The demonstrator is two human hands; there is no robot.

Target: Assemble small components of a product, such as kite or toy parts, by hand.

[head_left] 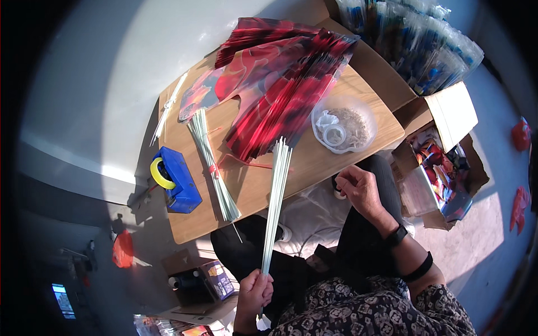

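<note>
Many pale rods (276, 196) in left hand (255, 291), right hand (361, 191) apart

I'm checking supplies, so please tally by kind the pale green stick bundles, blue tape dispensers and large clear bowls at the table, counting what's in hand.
Pale green stick bundles: 2 (held bundle in the left hand; tied bundle on the table)
Blue tape dispenser: 1
Large clear bowl: 1
Total: 4

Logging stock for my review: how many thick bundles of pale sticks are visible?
2: one bundle in the left hand, another bundle on the table, right of the dispenser. Others may be hidden.
</note>
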